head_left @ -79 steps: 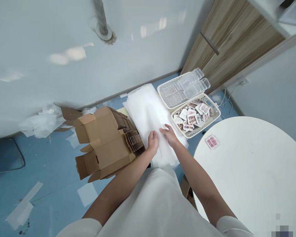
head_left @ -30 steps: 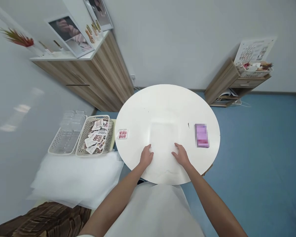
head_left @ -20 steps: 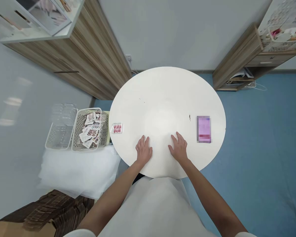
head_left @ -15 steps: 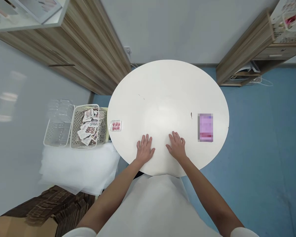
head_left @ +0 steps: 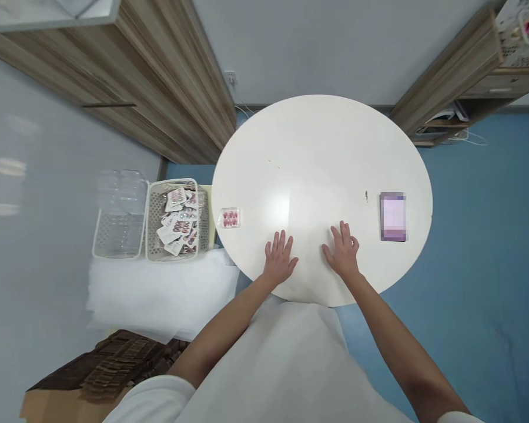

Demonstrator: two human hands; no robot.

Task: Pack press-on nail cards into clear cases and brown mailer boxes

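Observation:
My left hand [head_left: 279, 258] rests near the front edge of a white oval table [head_left: 321, 135], fingers spread and palm down, with nothing in it. To its right, my right hand [head_left: 344, 251] is also open and empty, fingers apart over the tabletop. A small clear plastic pack of pink-red false nails [head_left: 230, 218] lies at the table's left edge, beyond my left hand. Right of my right hand lies a purple rectangular packet [head_left: 393, 217], its face blurred into blocks. Neither hand touches these things.
Left of the table stand a white basket [head_left: 152, 229] of nail cards and a clear plastic container [head_left: 119, 235]. White sheets [head_left: 158, 294] and stacked cardboard [head_left: 70, 402] are below them. Wood-grain cabinets [head_left: 171, 76] flank the wall. A small dark mark [head_left: 366, 196] shows on the tabletop.
The camera view has shifted, so the table and everything on it appear further right and slightly higher. My right hand has moved slightly right over the table. Both hands remain open.

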